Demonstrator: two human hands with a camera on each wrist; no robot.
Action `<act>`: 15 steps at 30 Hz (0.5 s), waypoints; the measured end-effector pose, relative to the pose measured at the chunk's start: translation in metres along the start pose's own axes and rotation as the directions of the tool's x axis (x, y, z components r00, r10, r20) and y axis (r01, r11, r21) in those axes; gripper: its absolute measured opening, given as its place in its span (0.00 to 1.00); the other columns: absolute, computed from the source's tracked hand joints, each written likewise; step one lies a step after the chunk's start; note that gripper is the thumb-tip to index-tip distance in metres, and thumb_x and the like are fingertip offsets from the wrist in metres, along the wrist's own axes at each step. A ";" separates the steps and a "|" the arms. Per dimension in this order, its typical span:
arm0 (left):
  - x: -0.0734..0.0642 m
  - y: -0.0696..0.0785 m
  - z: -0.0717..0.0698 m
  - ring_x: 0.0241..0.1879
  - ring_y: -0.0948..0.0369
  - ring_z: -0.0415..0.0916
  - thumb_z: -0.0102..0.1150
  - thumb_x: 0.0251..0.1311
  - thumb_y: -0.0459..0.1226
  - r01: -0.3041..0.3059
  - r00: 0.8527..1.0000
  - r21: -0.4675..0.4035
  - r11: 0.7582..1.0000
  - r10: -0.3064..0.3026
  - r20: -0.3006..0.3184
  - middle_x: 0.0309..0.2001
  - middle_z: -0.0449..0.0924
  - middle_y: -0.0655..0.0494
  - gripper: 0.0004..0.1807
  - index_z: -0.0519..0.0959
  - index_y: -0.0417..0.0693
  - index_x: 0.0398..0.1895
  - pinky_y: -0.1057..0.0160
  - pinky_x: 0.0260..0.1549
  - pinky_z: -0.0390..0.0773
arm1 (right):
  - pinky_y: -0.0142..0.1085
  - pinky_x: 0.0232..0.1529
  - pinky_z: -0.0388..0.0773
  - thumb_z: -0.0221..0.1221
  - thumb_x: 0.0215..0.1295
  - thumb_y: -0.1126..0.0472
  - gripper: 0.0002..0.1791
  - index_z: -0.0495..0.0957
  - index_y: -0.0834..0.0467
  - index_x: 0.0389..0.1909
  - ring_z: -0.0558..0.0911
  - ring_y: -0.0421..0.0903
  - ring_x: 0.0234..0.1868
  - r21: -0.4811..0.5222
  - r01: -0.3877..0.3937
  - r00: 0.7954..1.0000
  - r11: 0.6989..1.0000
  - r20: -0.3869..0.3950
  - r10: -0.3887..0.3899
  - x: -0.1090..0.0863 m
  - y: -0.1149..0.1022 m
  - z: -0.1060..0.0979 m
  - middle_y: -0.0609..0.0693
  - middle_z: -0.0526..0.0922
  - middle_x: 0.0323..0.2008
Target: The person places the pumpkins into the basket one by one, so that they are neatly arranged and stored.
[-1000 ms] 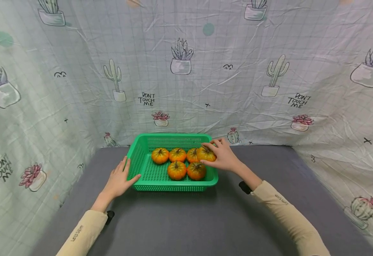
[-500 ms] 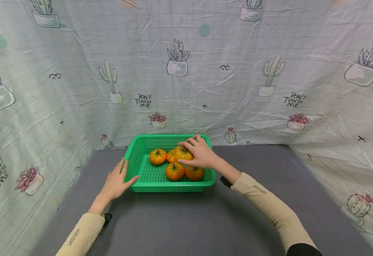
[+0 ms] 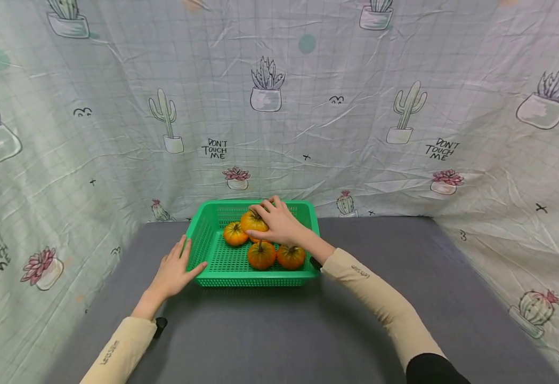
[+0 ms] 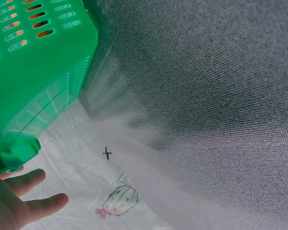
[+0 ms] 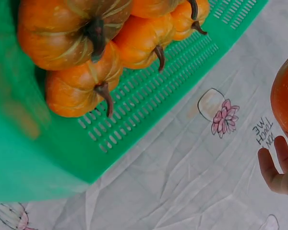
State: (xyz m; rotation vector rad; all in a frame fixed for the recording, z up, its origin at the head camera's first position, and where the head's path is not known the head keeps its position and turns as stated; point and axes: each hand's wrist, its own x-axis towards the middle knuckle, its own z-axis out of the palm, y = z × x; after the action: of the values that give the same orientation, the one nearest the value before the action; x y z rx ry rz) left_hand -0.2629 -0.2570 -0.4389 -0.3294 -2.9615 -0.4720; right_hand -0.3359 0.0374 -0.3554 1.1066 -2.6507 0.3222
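A green plastic basket (image 3: pixel 255 281) with slotted walls holds several small orange pumpkins, among them one (image 3: pixel 261 256) near its front wall. My right hand (image 3: pixel 279 223) reaches over the basket and grips a pumpkin (image 3: pixel 253 223) by its side, thumb in front and fingers over the top. In the right wrist view that held pumpkin (image 5: pixel 285 96) shows at the right edge, apart from the others. Fingers spread and straight, my left hand (image 3: pixel 173 271) lies at the basket's left rim. The left wrist view shows its fingers beside the green rim (image 4: pixel 19 155).
The basket stands on a dark grey table (image 3: pixel 279 330) at its back edge. Behind and on both sides hangs a pale cloth (image 3: pixel 308 128) printed with cacti and potted plants. Another pumpkin (image 3: pixel 235 233) sits at the basket's left, just beside the held one.
My right hand has carried the pumpkin leftward over the basket, from its right end to above the back left pumpkins. The left hand keeps its place at the rim.
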 end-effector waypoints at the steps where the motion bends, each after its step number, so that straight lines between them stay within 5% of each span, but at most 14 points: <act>1: 0.000 0.000 0.000 0.66 0.37 0.42 0.41 0.59 0.60 0.000 1.000 0.001 1.000 0.000 -0.001 0.69 0.36 0.36 0.48 0.42 0.33 0.68 0.32 0.54 0.50 | 0.46 0.53 0.61 0.46 0.58 0.34 0.32 0.61 0.46 0.61 0.60 0.50 0.53 -0.007 0.000 1.000 1.000 0.007 0.001 0.003 -0.001 0.002 0.48 0.68 0.53; 15: -0.003 0.000 0.004 0.65 0.36 0.43 0.42 0.59 0.59 0.004 1.000 0.003 1.000 -0.004 -0.013 0.69 0.36 0.36 0.47 0.43 0.34 0.68 0.32 0.54 0.50 | 0.39 0.45 0.61 0.42 0.58 0.31 0.35 0.60 0.45 0.62 0.61 0.47 0.50 -0.084 0.033 0.993 0.996 0.114 -0.023 0.029 -0.012 0.038 0.45 0.68 0.52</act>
State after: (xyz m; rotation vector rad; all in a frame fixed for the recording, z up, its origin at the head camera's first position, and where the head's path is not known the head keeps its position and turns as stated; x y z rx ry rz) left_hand -0.2602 -0.2563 -0.4430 -0.3192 -2.9510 -0.4686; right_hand -0.3529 -0.0013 -0.3810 1.1663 -2.7153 0.1421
